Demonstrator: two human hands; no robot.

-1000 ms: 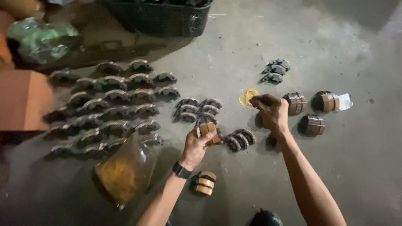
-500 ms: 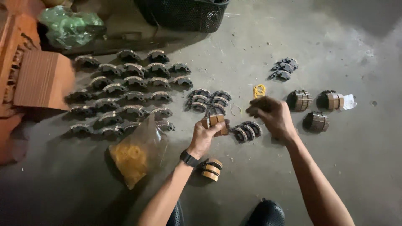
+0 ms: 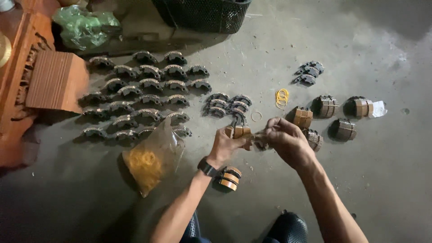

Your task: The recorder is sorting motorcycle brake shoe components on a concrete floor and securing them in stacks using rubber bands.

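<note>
My left hand and right hand both grasp one pad stack. Bare floor lies at four o'clock. Four bundles sit at two.

A workshop floor, by the look of it: bare stained concrete floor serves as the work surface. At ten o'clock lie rows of curved metal brake shoes; banded bundles sit at two o'clock, a black mesh basket at twelve, loose yellow rubber bands nearby.
</note>
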